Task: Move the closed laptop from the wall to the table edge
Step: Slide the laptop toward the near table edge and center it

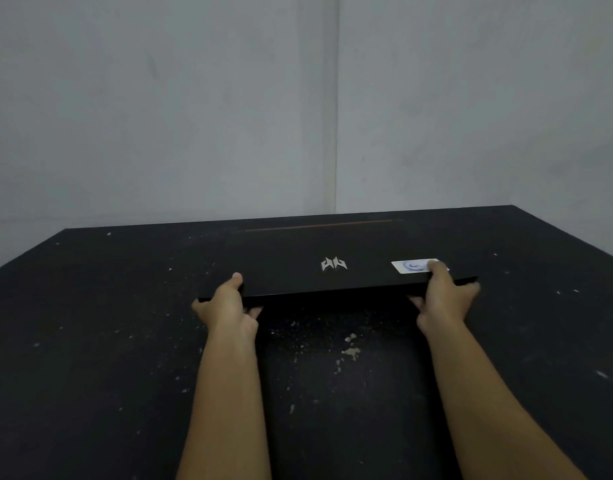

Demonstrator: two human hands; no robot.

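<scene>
One closed black laptop (pixel 319 261) on one dark desk (pixel 90 341); two hands, left hand (pixel 229 304) and right hand (pixel 442 299), each grip clamped on its near edge; one white sticker (pixel 410 266).

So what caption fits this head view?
Both hands, left and right, grip the closed laptop on a black table.

Laptop (pixel 319 261): black, lid closed, silver emblem centred, near edge raised off the worktop (pixel 90 341).
Left hand (pixel 227 304): grips near edge, thumb on lid, fingers (pixel 255 311) beneath.
Right hand (pixel 443 299): grips near edge, thumb touching white sticker (pixel 410 266).
Worktop: black, speckled with pale flecks.
Walls (pixel 159 116): grey, corner behind laptop.
</scene>
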